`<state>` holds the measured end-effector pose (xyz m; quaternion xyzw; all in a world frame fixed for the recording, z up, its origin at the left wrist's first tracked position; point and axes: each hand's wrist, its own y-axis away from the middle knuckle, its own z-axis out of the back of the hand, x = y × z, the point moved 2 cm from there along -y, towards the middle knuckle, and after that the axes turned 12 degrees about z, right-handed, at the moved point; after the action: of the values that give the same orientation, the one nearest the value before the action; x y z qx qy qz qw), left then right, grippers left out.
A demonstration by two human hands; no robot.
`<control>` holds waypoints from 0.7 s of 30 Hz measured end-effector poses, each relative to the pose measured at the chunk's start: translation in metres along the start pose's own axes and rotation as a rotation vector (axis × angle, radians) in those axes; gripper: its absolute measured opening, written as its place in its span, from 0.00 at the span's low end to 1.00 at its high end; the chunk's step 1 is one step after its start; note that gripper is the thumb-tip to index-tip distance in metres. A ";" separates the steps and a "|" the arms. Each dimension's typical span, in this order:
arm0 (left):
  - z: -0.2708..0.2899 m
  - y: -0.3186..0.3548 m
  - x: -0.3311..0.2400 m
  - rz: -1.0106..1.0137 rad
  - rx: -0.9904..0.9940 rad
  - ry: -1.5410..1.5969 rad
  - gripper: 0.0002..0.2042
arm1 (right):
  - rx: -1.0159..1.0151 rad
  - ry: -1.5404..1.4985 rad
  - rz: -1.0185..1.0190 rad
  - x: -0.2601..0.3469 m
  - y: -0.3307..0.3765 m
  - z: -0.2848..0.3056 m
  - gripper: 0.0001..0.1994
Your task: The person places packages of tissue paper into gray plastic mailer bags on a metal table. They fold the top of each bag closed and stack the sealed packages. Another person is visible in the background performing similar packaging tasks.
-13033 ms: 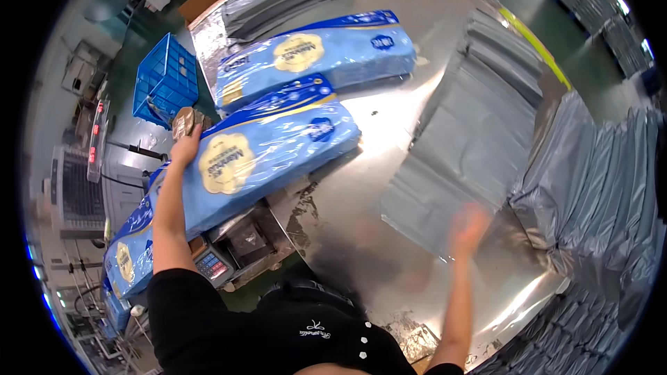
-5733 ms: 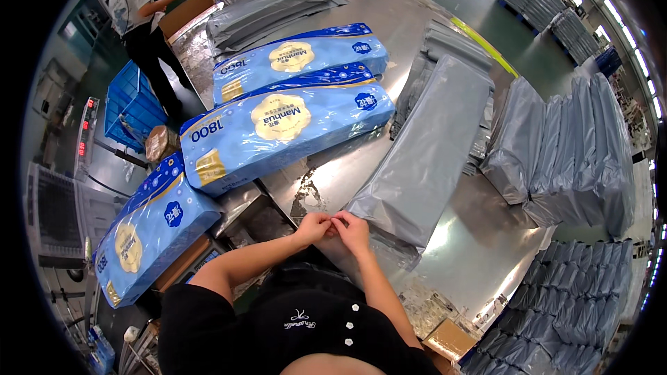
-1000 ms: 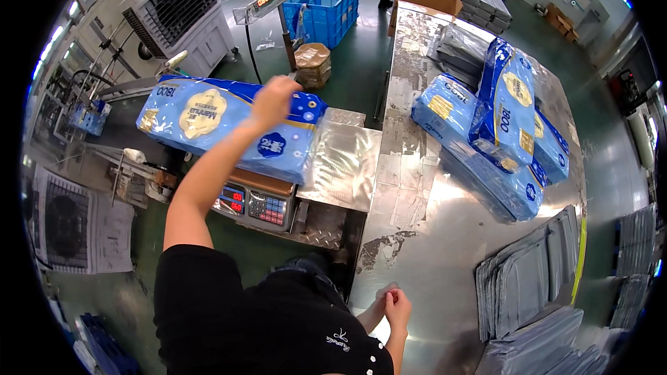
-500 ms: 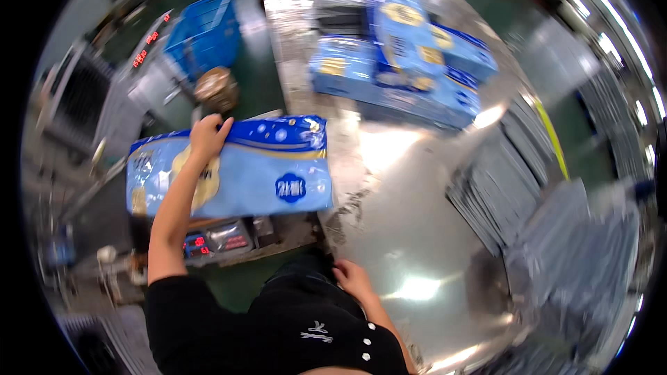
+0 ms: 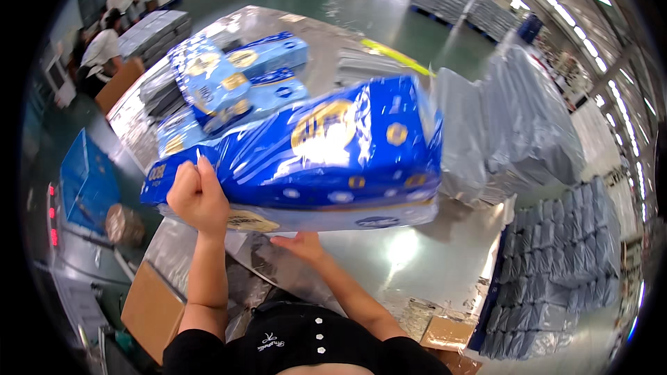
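Note:
A large blue plastic-wrapped package [image 5: 326, 160], dark blue on top and light blue along its near side, is held up over the metal table [image 5: 361, 264]. My left hand [image 5: 199, 193] is closed on the wrapper at its left end. Below the near lower edge is my right hand [image 5: 300, 244], with its fingers stretched to the left; whether it touches the package I cannot tell. Behind the held package, several similar blue packages [image 5: 208, 80] lie piled on the table.
Grey plastic bags [image 5: 514, 118] stand beyond the package's right end. Bundled grey packs [image 5: 556, 257] are stacked at the right. On the left are a blue crate [image 5: 87, 180], a roll of tape [image 5: 125, 224] and a brown board [image 5: 154, 309]. People [image 5: 104, 48] work far left.
The package has been lifted off the scale at the left and carried right over the table, tipped with its dark blue side up. My right hand has come up near it. The view has turned right.

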<state>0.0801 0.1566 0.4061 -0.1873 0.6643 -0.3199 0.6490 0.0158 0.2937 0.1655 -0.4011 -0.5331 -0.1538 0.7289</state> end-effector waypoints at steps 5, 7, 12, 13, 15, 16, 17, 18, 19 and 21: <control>-0.100 0.014 -0.055 0.298 0.232 0.519 0.20 | -0.291 -0.068 -0.338 0.051 -0.008 0.102 0.27; -0.148 0.021 -0.065 0.541 0.376 0.775 0.17 | -0.541 0.062 -0.182 0.089 0.014 0.144 0.27; -0.263 0.083 -0.002 0.653 0.953 0.885 0.09 | -0.565 0.839 -0.436 0.206 0.097 0.221 0.36; -0.286 0.107 0.026 0.323 0.981 0.556 0.09 | -0.566 0.936 -0.568 0.233 0.104 0.221 0.39; -0.330 0.169 0.097 -0.111 1.166 -0.029 0.22 | -0.542 1.265 -0.636 0.267 0.107 0.215 0.45; -0.343 0.186 0.120 -0.393 1.291 -0.275 0.27 | -0.529 1.428 -0.674 0.275 0.112 0.213 0.48; -0.357 0.209 0.161 -0.661 1.257 -0.492 0.30 | -0.497 1.585 -0.702 0.278 0.118 0.211 0.51; -0.368 0.220 0.166 -0.747 1.393 -0.738 0.29 | -0.342 1.556 -0.966 0.258 0.138 0.215 0.58; -0.377 0.229 0.181 -0.784 1.380 -0.756 0.24 | -0.227 1.552 -1.058 0.231 0.155 0.215 0.58; -0.397 0.243 0.216 -0.847 1.406 -0.776 0.15 | -0.149 1.583 -1.126 0.179 0.186 0.223 0.60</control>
<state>-0.2879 0.2614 0.0644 -0.0713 -0.0739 -0.7779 0.6200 0.0600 0.6142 0.2725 0.0869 0.0084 -0.7383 0.6688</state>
